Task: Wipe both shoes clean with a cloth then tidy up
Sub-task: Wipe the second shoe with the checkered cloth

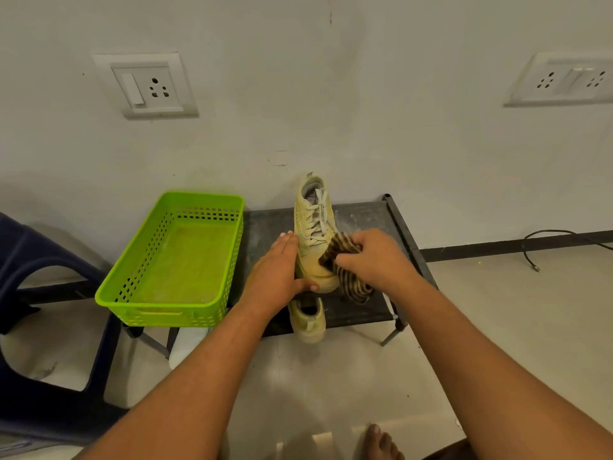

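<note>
Right, here we are over a low dark table [365, 217] set against a white wall [298, 94], and the work is on the pale yellow shoe [313, 224] standing in the middle of it, toe toward the person, heel up near the wall, laces showing. The left hand [282, 270] is on the shoe's left side, fingers straight and flat along it, thumb reaching across the front of the toe: a flat, bracing hold. The right hand [371, 257] is curled tight round a brown-and-cream striped cloth [356, 285], which is bunched in the fist and pressed onto the right side of the toe, with a loose end trailing down onto the table.

Just in front, at the near edge of the table, sits the second shoe [310, 322], heel toward the person, partly covered by the left wrist and sticking out past the edge. Neither hand touches it.

Over on the left end of the table rests a bright green basket [185, 260] with slotted walls, nothing in it, its near corner hanging past the table. Further left stands a dark blue plastic chair [33, 293]. Two white sockets are on the wall, one upper left [149, 84], one upper right [564, 79]. A black cable [547, 235] lies on the pale floor [497, 310] to the right, and a bare foot [381, 439] shows at the bottom.
</note>
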